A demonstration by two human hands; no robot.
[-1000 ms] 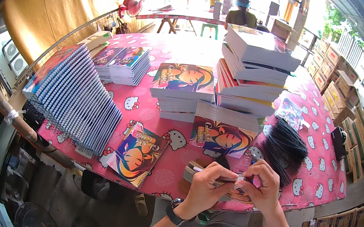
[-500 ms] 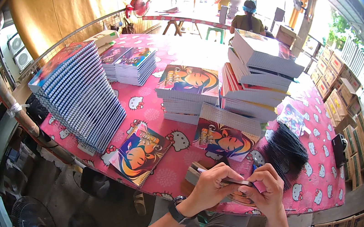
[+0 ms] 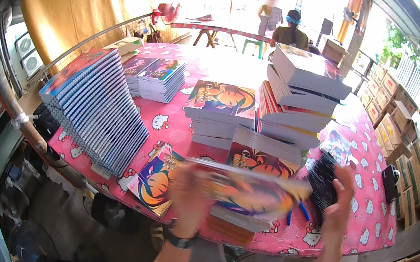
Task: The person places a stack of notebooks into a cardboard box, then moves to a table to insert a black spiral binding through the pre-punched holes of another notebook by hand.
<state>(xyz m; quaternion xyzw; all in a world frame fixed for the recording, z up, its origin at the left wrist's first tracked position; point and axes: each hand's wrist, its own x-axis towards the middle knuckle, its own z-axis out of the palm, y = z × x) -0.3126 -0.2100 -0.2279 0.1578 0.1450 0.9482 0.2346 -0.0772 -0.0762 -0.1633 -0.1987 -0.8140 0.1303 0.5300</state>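
Note:
My left hand (image 3: 188, 197), with a dark watch on its wrist, grips one end of a notebook (image 3: 251, 184) with a colourful cartoon cover. The notebook is tilted and smeared by motion. Past its other end, my right hand (image 3: 338, 200) is apart from it, fingers spread and blurred, beside a bundle of black spiral binding coils (image 3: 321, 172). Blue-handled pliers (image 3: 304, 213) lie under the notebook's right end. Below it sits a brown and grey block (image 3: 233, 227). Another notebook (image 3: 154, 183) lies flat at the left, and unbound page stacks (image 3: 270, 147) stand just beyond.
A tall stack of spiral-bound notebooks (image 3: 98, 111) stands at the left, smaller stacks (image 3: 161, 82) behind it. Leaning book blocks (image 3: 303, 95) rise at the right on the pink patterned tablecloth (image 3: 165, 137). Two people are in the background; cartons (image 3: 382, 92) stand at right.
Both hands were together at the near edge, fingers on the notebook's edge. Now the left has lifted and swung the notebook up leftward, and the right has let go and moved right.

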